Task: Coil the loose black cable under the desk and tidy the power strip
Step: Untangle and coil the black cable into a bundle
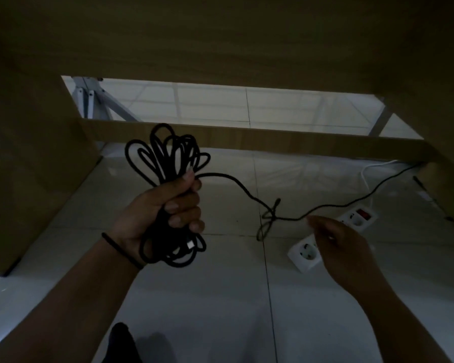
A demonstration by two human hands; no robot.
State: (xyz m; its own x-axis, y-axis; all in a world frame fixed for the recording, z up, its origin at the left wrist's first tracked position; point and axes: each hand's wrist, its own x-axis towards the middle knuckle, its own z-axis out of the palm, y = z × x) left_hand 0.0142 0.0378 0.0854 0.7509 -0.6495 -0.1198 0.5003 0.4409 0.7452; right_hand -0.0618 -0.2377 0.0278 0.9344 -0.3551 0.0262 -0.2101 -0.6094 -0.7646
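We see two bare forearms without sleeves; a thin black band [121,251] circles the left wrist.

left hand [165,205] grips coiled black cable [173,155], loops above and below fist | loose cable tail runs right, knotted, over tiled floor [220,297] | right hand [338,247] blurred above white power strip [306,254] | wooden desk [220,35] overhead
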